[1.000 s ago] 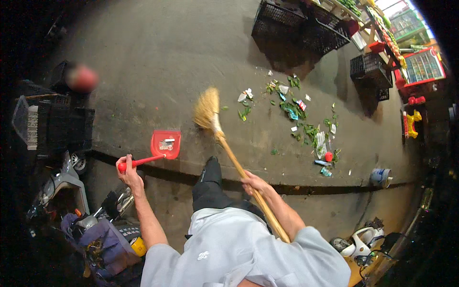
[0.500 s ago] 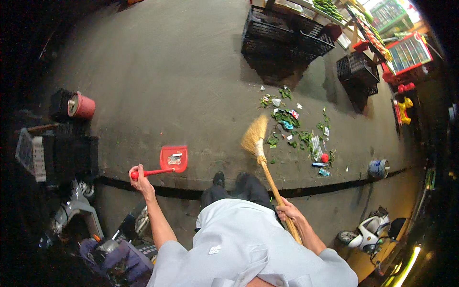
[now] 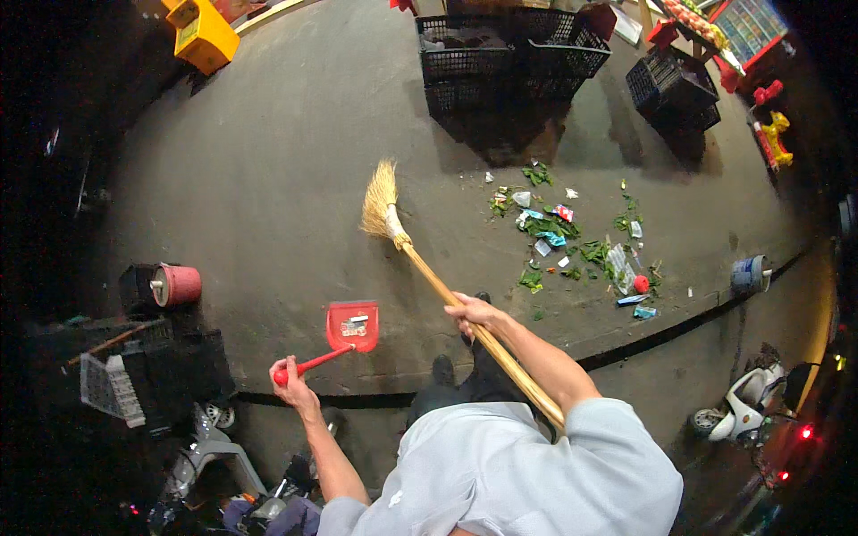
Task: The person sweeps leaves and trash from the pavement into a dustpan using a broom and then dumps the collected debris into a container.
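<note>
Grey concrete floor, low dark step

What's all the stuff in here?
Straw broom: 1, yellow, centre
Dustpan: 1, red, left of centre
Leaves: many, green, right
Wrappers: several, white and blue, among leaves
Round object: 1, red, beside leaves
Plastic crates: several, black, top and left
Buckets: 2, red left, blue-white right
Box: at least 1, yellow, top left
Produce: many, reddish, top right
Scooters: at least 2, white and grey, lower corners
Toy: 1, yellow, upper right
Shirt: 1, grey, bottom
Left hand: 1, gripping dustpan
Right hand: 1, gripping broom
</note>
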`<state>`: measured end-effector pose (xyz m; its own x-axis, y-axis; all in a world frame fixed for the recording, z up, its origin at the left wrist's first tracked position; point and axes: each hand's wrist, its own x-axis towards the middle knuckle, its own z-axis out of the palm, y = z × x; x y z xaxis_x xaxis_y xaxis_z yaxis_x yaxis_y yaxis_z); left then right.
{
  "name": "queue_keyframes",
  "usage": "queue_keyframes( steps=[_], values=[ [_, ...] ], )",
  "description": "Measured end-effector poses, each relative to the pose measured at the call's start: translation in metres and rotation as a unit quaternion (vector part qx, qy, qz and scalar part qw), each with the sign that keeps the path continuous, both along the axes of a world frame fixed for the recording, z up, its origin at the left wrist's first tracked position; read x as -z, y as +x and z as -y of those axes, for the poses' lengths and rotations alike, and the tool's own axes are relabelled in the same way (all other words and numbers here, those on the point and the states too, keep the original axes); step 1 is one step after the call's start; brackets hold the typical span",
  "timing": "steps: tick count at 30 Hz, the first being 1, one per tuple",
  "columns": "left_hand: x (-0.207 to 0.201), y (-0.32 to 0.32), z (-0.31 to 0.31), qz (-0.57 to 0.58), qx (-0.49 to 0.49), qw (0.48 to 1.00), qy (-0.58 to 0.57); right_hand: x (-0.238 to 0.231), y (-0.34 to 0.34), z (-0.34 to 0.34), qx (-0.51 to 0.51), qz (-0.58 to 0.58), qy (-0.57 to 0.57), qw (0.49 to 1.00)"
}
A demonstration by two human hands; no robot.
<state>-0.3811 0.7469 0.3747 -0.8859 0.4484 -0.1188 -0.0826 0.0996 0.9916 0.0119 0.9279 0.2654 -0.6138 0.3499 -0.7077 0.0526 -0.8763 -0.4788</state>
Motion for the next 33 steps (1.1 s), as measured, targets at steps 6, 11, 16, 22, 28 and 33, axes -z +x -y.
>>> queue_keyframes(
  steps=[6,11,16,22,28,33],
  values=[
    [-0.013,0.03,-0.081,-0.008,0.024,0.999,-0.03,0.059,0.047,-0.07,0.099,-0.035,-0.034,0.994],
    [-0.012,0.051,-0.156,-0.001,0.053,0.998,-0.04,0.012,0.192,0.018,0.225,0.063,-0.091,0.968],
    [0.009,0.052,-0.232,-0.042,0.117,0.992,-0.007,-0.062,0.26,0.074,0.293,0.138,-0.15,0.934],
    [0.021,0.073,-0.317,-0.094,0.18,0.979,-0.007,-0.112,0.254,0.063,0.313,0.064,-0.124,0.939],
    [0.034,0.09,-0.395,-0.125,0.277,0.952,-0.032,-0.068,0.2,-0.052,0.301,0.011,-0.052,0.952],
    [0.023,0.117,-0.494,-0.088,0.338,0.936,-0.041,0.019,0.164,-0.209,0.358,-0.086,-0.073,0.927]
  ],
)
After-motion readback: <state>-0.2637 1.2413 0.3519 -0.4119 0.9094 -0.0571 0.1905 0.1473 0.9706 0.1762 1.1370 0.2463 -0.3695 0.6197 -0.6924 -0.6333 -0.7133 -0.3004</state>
